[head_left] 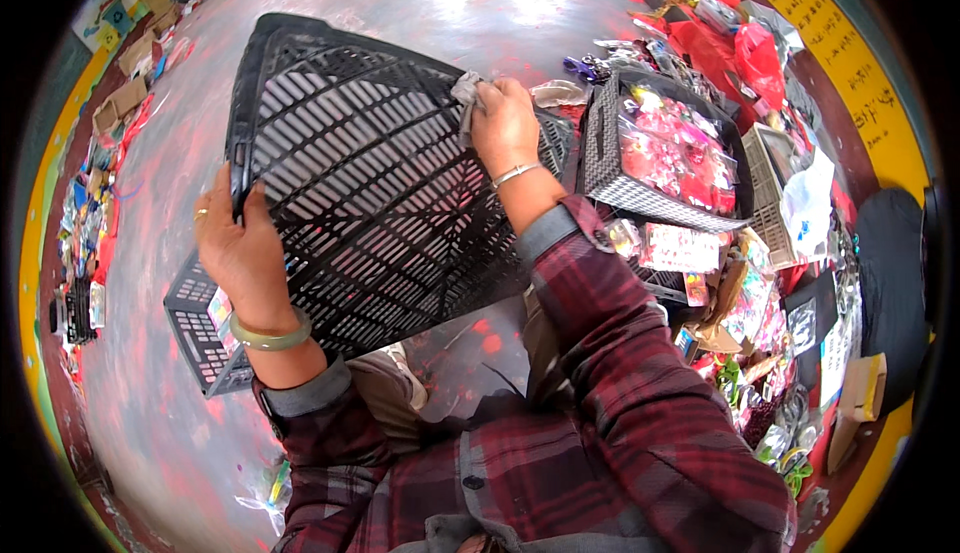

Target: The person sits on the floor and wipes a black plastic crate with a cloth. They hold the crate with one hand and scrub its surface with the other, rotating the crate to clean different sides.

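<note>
A large black plastic basket (375,163) with slotted walls is held up in front of me, tilted so that its open inside shows. My left hand (240,238) is closed on its left rim, thumb inside. In my right hand (505,125) a crumpled grey cloth (466,103) is pinched against the basket's upper right edge. Below and left of the raised basket, a second dark grey crate (205,338) stands on the floor, partly hidden by it and by my left arm.
On the right stands a black-and-white woven basket (640,198) full of pink and red packaged goods. Beyond it are a beige basket (770,215) and heaped packets along the yellow-striped wall. Boxes and small goods line the left wall. A plastic bag (268,493) lies at lower left.
</note>
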A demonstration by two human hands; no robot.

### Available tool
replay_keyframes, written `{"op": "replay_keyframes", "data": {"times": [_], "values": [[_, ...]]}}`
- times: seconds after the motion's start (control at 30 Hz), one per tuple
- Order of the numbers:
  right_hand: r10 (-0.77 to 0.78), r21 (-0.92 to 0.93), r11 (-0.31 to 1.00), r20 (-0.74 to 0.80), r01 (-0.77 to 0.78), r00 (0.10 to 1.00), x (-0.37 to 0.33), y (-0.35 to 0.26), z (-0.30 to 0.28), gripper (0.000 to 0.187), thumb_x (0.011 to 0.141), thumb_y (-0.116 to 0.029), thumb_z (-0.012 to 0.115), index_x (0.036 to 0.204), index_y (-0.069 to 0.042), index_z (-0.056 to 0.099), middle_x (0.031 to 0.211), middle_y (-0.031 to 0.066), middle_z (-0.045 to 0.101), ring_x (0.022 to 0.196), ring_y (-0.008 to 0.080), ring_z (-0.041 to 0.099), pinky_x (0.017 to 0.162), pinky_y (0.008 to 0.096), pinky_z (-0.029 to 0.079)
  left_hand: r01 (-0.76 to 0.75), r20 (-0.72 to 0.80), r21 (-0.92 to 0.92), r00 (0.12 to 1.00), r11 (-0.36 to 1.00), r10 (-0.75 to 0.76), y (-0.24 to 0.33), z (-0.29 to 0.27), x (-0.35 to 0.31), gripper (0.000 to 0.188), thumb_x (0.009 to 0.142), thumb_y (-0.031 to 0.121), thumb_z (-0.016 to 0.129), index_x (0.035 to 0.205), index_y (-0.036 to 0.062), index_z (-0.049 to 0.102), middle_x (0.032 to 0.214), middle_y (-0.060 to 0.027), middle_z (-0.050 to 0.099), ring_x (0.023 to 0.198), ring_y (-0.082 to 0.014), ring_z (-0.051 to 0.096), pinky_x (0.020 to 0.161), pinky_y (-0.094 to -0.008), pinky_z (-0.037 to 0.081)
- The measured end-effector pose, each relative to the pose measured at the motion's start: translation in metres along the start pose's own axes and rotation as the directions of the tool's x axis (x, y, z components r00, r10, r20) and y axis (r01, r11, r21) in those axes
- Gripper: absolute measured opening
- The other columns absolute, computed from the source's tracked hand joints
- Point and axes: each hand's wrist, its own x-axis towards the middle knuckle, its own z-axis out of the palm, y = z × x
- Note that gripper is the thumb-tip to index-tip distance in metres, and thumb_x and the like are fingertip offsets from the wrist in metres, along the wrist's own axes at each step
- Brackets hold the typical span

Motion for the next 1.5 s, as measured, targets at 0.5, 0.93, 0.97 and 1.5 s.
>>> {"op": "replay_keyframes", "data": {"times": [0.5,0.93,0.97,1.5], "values": [[0.566,-0.093,0.823,0.066,-0.560,0.822,-0.025,0.257,0.038,0.026,0.072,-0.019,0.055,0.091,-0.015,0.072,0.084,0.0176,0.066,0.079,0.0330,0.064,0.074,0.0406,0.049,0.130,0.001,-0.085,0.991,0.988,-0.130,-0.053,0.001,-0.004,0.033,0.080,-0.003,0.063,0.112,-0.0027,0.061,0.084,-0.0033,0.056,0.074,-0.0104,0.052,0.069,-0.0219,0.043],[0.166,0.059,0.982,0.150,-0.177,0.975,-0.004,0.235,0.044,0.023,0.072,-0.007,0.052,0.084,-0.011,0.072,0.088,0.0132,0.065,0.087,0.0292,0.061,0.078,0.0340,0.047,0.104,-0.024,-0.024,0.994,0.994,-0.104,-0.033,0.004,0.003,0.032,0.082,0.003,0.064,0.113,-0.0029,0.061,0.084,-0.0029,0.057,0.076,-0.0101,0.050,0.070,-0.0219,0.042],[0.148,0.096,0.981,0.194,-0.168,0.970,0.000,0.230,0.048,0.024,0.073,-0.006,0.052,0.085,-0.011,0.072,0.090,0.0113,0.062,0.091,0.0272,0.058,0.083,0.0326,0.045,0.113,-0.025,-0.027,0.993,0.993,-0.113,-0.031,0.006,0.003,0.031,0.081,0.003,0.064,0.112,-0.0031,0.061,0.084,-0.0031,0.058,0.075,-0.0104,0.050,0.070,-0.0221,0.042],[0.379,-0.403,0.882,0.303,-0.243,0.874,-0.001,0.243,0.047,0.021,0.075,-0.018,0.057,0.090,-0.017,0.071,0.099,0.0110,0.063,0.096,0.0321,0.059,0.088,0.0408,0.046,0.125,-0.025,-0.079,0.992,0.989,-0.127,-0.043,0.001,0.002,0.032,0.081,0.000,0.064,0.113,-0.0029,0.062,0.088,-0.0034,0.059,0.079,-0.0112,0.052,0.074,-0.0231,0.042]]}}
